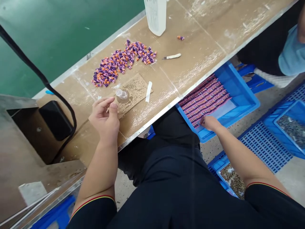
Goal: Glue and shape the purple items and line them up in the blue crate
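My left hand (105, 119) pinches narrow near a small clear bottle (122, 95), I cannot tell if holding; my right hand (209, 123) rests bent fingers on pink strips (205, 100) in a blue crate (240, 92).

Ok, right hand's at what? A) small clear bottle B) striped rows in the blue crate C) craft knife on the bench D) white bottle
B: the right hand is down at the corner of the striped rows inside the blue plastic crate, below the bench edge.

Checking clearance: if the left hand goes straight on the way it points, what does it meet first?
Probably the small clear bottle on the cardboard scrap ahead of the left hand; depth unclear.
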`<state>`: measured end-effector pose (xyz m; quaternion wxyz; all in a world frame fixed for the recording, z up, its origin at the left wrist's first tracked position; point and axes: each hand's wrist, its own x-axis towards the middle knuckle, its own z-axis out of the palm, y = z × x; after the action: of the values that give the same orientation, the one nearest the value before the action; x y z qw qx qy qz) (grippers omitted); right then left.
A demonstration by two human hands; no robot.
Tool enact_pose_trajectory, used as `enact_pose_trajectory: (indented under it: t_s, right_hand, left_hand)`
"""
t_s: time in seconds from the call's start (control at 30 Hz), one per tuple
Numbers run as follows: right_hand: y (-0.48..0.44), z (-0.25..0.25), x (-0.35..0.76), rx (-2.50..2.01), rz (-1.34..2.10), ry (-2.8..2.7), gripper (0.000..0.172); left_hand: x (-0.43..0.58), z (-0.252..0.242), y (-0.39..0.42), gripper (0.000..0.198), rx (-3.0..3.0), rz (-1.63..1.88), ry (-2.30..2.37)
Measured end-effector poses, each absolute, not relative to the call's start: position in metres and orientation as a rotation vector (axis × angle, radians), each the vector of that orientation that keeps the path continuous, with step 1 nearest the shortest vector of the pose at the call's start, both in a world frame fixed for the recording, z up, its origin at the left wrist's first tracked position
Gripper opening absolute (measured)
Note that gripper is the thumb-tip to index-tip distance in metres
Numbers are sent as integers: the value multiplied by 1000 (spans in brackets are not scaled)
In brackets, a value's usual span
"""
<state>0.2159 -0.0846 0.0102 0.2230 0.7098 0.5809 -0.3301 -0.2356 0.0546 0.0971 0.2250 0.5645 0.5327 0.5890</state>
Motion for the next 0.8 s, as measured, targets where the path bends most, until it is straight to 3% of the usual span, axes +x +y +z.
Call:
enact_pose_trajectory:
  t_s: [0.13,0.33,0.8]
  right_hand:
    - [-81,4,216,1898,-927,1591,28]
    - [-78,5,215,1849,-938,1566,34]
    - [-74,9,211,1830,-985,1518,33]
  left_hand:
    - [-238,95,53,54,1600,1620,1517]
    - [-241,95,52,28,1624,1597,1528]
    - [-243,96,52,26,1696,1594,1495]
